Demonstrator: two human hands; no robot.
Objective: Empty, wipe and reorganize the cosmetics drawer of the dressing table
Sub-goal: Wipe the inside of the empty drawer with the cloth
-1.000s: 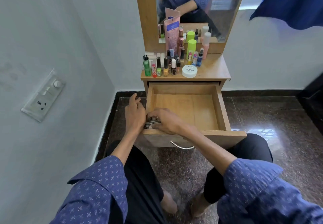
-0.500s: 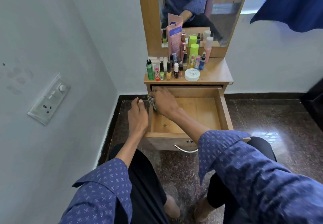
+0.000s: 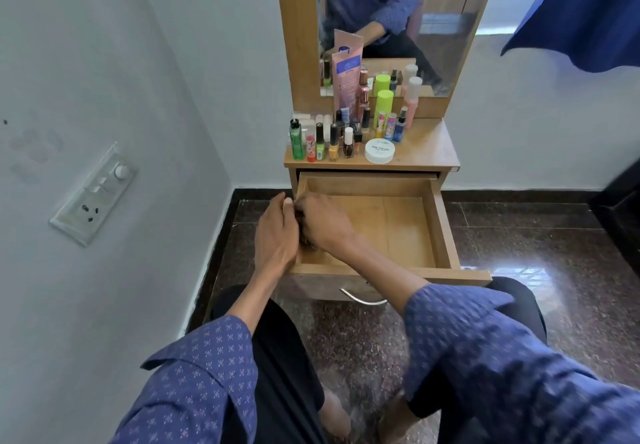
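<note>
Drawer [image 3: 440,222] is pulled out below our table top [image 3: 429,153], where the bottles [image 3: 346,132] stand. Our left hand [image 3: 275,236] rests on its left wall, and our right hand [image 3: 323,224] curls beside it inside. We cannot tell what it holds.

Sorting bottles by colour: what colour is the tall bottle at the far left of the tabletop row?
Clear green bottle with a black cap, seen in the head view.

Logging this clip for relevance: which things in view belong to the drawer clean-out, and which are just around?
Job:
drawer, open
cosmetics on the tabletop
left hand at the drawer's left wall
right hand inside the drawer

Bystanders:
mirror
wall socket
blue curtain
</note>
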